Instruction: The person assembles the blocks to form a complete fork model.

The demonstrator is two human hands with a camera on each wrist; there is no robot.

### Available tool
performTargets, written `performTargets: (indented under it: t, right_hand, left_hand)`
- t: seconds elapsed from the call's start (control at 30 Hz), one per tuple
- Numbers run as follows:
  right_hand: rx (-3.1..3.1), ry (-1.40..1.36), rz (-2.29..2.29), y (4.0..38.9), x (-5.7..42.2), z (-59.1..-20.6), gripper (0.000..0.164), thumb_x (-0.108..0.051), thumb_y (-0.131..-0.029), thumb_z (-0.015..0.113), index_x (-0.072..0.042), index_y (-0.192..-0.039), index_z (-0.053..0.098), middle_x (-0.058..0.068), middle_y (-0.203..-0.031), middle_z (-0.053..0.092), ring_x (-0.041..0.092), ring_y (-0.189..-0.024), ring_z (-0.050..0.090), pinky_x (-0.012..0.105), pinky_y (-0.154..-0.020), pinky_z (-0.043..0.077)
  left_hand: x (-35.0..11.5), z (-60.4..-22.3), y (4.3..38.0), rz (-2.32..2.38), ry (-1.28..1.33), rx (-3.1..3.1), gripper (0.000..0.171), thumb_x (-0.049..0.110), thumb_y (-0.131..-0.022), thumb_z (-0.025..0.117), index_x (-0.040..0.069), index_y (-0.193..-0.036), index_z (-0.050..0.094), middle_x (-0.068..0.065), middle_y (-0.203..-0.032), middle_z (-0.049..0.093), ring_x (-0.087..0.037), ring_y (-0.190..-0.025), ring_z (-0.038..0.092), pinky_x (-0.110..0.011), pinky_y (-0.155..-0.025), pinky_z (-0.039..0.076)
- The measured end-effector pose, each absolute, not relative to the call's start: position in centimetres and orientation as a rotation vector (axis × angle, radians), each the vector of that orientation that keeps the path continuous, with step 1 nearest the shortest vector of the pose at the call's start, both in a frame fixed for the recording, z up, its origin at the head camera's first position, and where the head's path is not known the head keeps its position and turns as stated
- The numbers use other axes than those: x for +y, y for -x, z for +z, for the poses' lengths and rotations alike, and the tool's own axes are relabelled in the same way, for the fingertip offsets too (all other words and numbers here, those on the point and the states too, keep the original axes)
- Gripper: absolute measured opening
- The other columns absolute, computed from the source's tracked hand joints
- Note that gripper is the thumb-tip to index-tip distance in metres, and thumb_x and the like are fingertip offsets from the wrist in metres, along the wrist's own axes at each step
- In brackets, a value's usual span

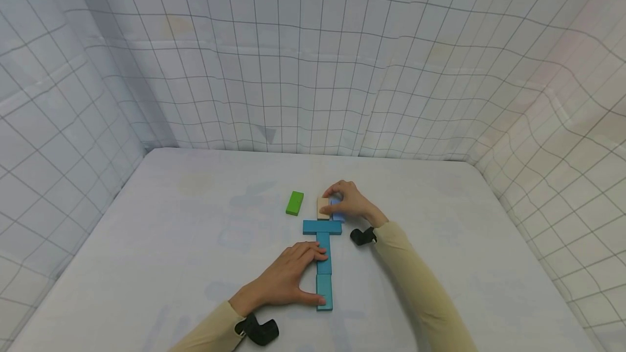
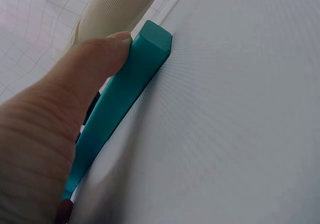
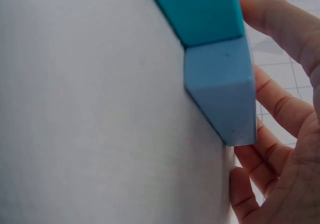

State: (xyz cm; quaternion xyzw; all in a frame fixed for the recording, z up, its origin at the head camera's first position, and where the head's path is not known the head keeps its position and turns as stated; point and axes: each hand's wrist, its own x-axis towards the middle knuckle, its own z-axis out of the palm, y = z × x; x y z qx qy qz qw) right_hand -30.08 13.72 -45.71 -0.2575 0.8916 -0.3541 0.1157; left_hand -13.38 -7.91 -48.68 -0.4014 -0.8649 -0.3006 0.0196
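Two teal blocks, a far one [image 1: 324,266] and a near one [image 1: 323,285], lie end to end in a column. Across its far end lies a teal crossbar block [image 1: 321,227]. My left hand [image 1: 281,276] is spread along the column, fingers on the far block and thumb on the near one. The left wrist view shows the thumb [image 2: 107,54] against the teal edge. Beyond the crossbar, my right hand [image 1: 353,202] pinches a cream block [image 1: 321,206] between thumb and fingers. A light blue block [image 3: 220,84] lies under that hand, beside the cream one, partly hidden.
A green block [image 1: 294,203] lies at an angle left of the cream block. Everything rests on a white-covered table [image 1: 195,221]. Grid-patterned white curtains [image 1: 313,58] stand behind and at both sides. Black wrist cameras [image 1: 261,332] sit at both cuffs.
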Motion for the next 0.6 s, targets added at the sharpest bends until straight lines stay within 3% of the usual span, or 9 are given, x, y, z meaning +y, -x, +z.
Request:
performTargets:
  t: [0.6]
  right_hand:
    - [2.636,0.785,-1.006,29.77,13.58,-45.56,0.034,-0.033,-0.078,0.079,-0.013,-0.104,0.069,0.007,-0.113,0.051,0.03,-0.111,0.036,0.045,-0.091,0.034]
  left_hand:
    - [-7.89,-48.92,13.53,-0.929,1.22,-2.691,0.075,0.069,-0.075,0.063,0.021,-0.13,0.048,0.005,-0.14,0.039,-0.014,-0.133,0.029,-0.045,-0.103,0.032]
